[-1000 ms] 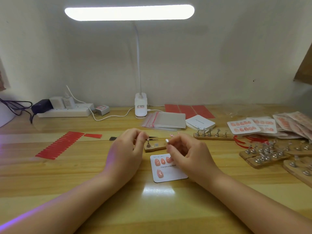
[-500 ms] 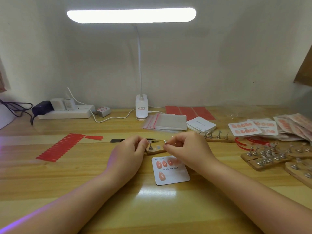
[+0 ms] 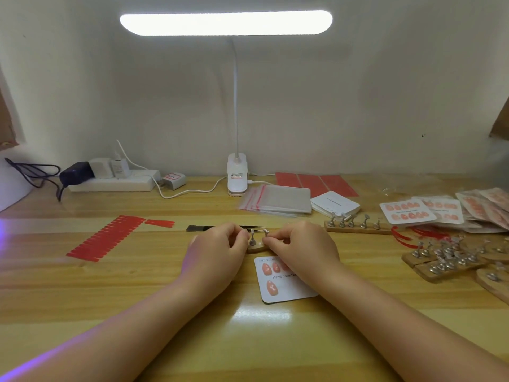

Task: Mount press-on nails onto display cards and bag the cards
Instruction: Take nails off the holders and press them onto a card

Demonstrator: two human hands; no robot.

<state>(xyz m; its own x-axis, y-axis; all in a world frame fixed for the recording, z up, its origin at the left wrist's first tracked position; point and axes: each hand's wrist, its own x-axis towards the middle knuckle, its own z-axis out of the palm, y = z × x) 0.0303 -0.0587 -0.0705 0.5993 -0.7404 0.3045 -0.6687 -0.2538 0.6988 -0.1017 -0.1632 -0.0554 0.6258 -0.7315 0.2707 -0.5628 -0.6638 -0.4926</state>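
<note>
- Display card (image 3: 286, 288) flat on desk, near edge, three pink nails visible; partly covered by right wrist, kept close for mounting.
- Wooden nail stand (image 3: 254, 245) just behind card.
- Left hand (image 3: 217, 253) and right hand (image 3: 300, 249) curled, fingertips pinching at stand's metal pegs, likely freeing a nail.
- Tweezers (image 3: 220, 228) behind hands, within reach.

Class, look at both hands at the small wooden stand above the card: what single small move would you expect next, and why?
Probably the right hand lifts a nail off a metal peg of the small wooden stand and carries it down to the display card. The left hand steadies the stand, and the card shows only about four nails, with bare space.
</note>
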